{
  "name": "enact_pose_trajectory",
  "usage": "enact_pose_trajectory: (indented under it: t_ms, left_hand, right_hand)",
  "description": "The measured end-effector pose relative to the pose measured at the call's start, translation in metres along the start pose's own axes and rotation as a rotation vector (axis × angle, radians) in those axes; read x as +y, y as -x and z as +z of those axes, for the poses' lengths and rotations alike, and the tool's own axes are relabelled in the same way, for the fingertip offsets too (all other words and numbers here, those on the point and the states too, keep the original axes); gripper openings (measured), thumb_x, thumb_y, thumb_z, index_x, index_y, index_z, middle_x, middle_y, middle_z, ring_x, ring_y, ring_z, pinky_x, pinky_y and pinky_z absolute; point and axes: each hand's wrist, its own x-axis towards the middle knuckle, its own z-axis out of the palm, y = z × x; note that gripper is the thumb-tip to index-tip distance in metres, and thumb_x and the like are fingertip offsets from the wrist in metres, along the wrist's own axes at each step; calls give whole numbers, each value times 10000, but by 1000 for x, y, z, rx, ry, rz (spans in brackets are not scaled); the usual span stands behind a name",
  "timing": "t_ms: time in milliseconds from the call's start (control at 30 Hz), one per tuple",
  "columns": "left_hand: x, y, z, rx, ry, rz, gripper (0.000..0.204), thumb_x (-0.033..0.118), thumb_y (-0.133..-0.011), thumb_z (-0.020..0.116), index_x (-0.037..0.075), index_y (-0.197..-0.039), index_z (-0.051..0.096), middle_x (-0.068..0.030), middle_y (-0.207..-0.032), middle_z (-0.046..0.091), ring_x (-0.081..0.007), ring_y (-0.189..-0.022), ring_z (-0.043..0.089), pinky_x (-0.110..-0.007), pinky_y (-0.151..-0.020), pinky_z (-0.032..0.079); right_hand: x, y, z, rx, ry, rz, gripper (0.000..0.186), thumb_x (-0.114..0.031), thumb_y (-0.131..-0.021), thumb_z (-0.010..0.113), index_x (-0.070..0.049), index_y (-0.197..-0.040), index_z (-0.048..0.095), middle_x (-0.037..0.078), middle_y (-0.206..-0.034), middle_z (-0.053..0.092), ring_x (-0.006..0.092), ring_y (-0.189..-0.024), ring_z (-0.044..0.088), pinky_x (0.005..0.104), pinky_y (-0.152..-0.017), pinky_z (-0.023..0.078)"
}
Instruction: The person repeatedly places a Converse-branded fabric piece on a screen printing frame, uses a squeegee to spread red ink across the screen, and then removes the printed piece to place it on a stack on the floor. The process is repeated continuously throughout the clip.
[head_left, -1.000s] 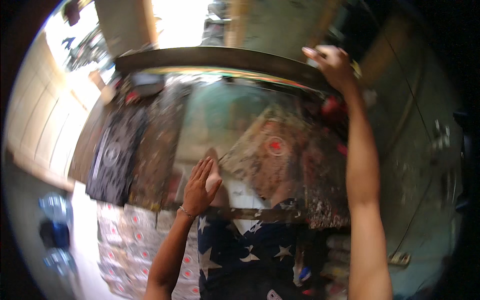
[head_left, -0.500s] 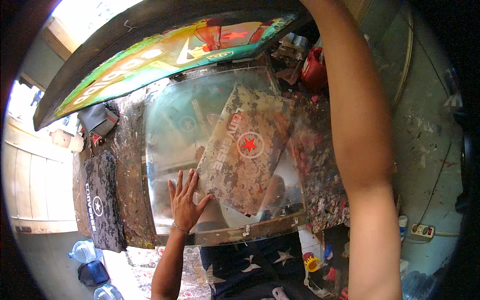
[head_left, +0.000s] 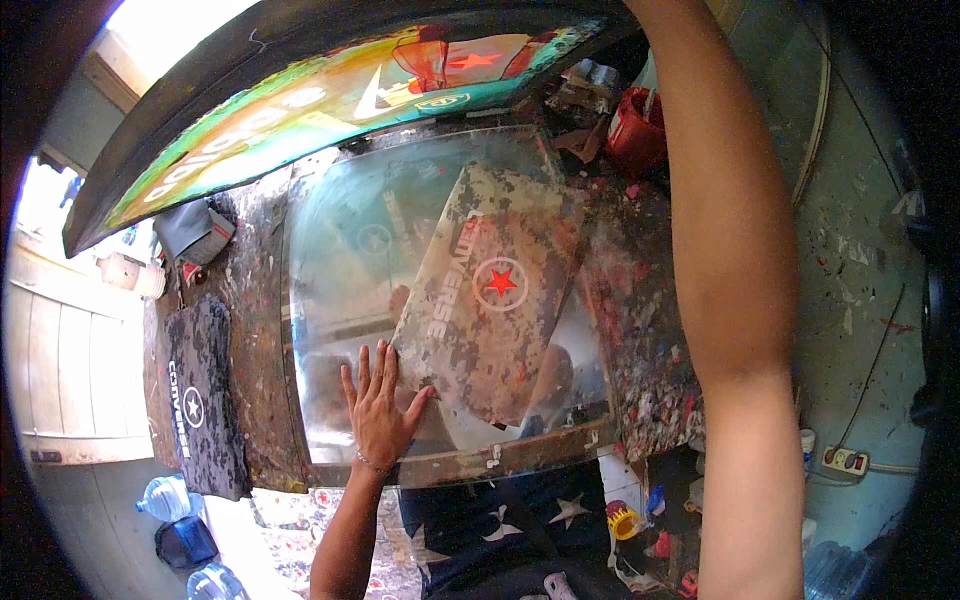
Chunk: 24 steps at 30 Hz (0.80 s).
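At the middle of the head view, we see a camouflage piece (head_left: pixel 490 335) lying aslant on or under a glossy sheet (head_left: pixel 335 270), we cannot tell which; it is mottled tan and grey-brown, with a red star (head_left: pixel 501 283) inside a pale ring (head_left: pixel 475 284) and pale lettering (head_left: pixel 440 305) along its left side. We see the left grip (head_left: pixel 383 425) released, fingers spread beside the piece's lower left edge; the right grip lies out of view, so we cannot tell its state

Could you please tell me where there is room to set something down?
Bare glass lies between the left hand, the camouflage fabric and the raised frame; the table strip between glass and dark fabric looks free. Around the red bucket it is crowded.
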Motion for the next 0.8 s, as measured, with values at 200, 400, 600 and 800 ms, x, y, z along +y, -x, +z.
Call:
enact_pose_trajectory:
  t_ms: [200, 400, 600, 800]
  left_hand:
    - [2, -1, -1, -32, -22, -13, 809, 510, -962, 588, 13, -1558, 359, -115, -1645, 330, -308, -1554, 205, -547, -1251, 45]
    - [4, -2, 1, -56, -47, -35, 801, 492, -984, 546, 15, -1581, 304, -108, -1666, 281, -303, -1565, 162, -547, -1250, 16]
    - [3, -3, -5, -98, -59, -15, 798, 478, -991, 535, 25, -1595, 274, -107, -1673, 263, -298, -1571, 140, -539, -1252, 2]
    - [4, -13, -10, -77, 39, 49, 815, 546, -970, 552, 94, -1600, 302, -50, -1670, 289, -299, -1574, 124, -607, -1229, -16]
  right_hand:
    - [-3, 6, -3, -30, -15, -3, 628, -473, -935, 608, 145, -1012, 689, 372, -1057, 670, 448, -1012, 684, 434, -925, 512]
    - [-5, 7, 0, -24, 4, 15, 598, -456, -940, 604, 134, -928, 699, 358, -979, 683, 442, -938, 698, 442, -887, 515]
    - [-5, 7, 0, -30, -23, 6, 582, -441, -936, 611, 134, -906, 698, 364, -962, 677, 447, -925, 695, 446, -880, 514]
    - [-9, 9, 1, 5, -26, 35, 572, -434, -935, 615, 131, -906, 699, 369, -977, 673, 456, -952, 688, 456, -893, 508]
